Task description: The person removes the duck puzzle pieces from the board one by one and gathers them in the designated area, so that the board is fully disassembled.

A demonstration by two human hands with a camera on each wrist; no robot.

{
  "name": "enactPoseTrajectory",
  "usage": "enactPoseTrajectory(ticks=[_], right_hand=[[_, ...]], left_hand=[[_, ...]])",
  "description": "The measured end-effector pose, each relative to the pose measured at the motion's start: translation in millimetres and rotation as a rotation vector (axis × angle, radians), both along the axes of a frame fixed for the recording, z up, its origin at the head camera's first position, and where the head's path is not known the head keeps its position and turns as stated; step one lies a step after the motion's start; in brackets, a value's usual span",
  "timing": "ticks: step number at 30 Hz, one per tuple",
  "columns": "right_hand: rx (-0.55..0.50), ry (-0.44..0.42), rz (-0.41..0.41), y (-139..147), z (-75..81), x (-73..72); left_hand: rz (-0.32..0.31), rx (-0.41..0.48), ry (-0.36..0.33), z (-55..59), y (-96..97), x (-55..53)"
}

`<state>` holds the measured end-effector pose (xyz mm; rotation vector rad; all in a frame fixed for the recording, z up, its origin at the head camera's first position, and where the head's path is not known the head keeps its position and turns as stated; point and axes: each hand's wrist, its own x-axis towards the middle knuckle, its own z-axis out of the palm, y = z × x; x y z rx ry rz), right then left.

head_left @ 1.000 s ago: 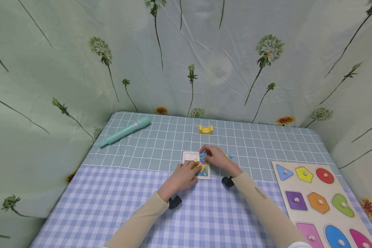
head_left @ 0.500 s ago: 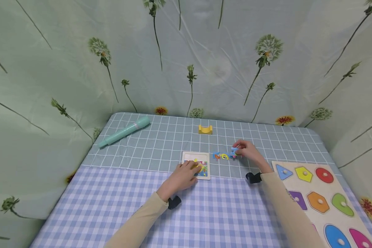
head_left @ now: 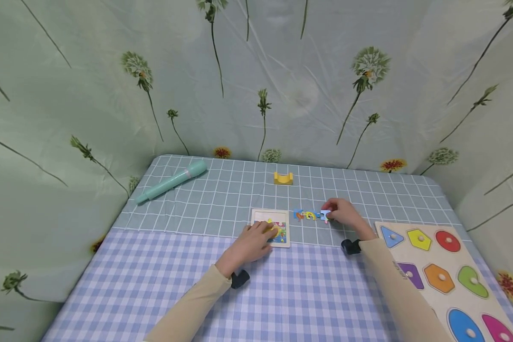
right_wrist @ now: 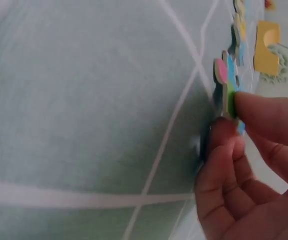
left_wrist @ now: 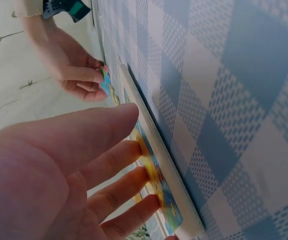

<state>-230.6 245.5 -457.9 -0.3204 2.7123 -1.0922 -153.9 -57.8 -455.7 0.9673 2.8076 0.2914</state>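
In the head view, my left hand [head_left: 250,241] rests on a small jigsaw puzzle in a wooden frame [head_left: 288,232]. In the left wrist view its fingertips touch the puzzle's yellow area, with the thumb held over the frame's edge. Several colourful pieces sit in the frame's lower part, while its upper strip shows bare wood. To the right, my right hand [head_left: 345,214] pinches a blue jigsaw piece [right_wrist: 229,82], with green and pink parts, between thumb and fingers, low over the cloth. Beside it, loose jigsaw pieces [head_left: 308,215] lie in a row to the right of the frame.
A wooden shape board [head_left: 414,280] with knobbed pieces lies at the right. Behind the frame stands a yellow block [head_left: 283,178] with a curved notch. A teal tapered stick [head_left: 171,182] lies at the back left. A flowered curtain [head_left: 239,85] hangs behind the table.
My right hand has moved from above the frame to the right, carrying the blue jigsaw piece, and has lowered it beside the loose pieces. The left hand stays on the puzzle.
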Motion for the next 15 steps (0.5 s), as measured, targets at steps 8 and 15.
enactPoseTrajectory(ticks=[8, 15], right_hand=[[0.227, 0.101, 0.019, -9.9, -0.3, 0.0], [0.013, 0.155, 0.059, -30.1, 4.1, 8.5]], left_hand=[[-0.032, 0.051, -0.105, -0.1, -7.3, -4.3], [-0.048, 0.081, -0.181, -0.9, -11.3, -6.4]])
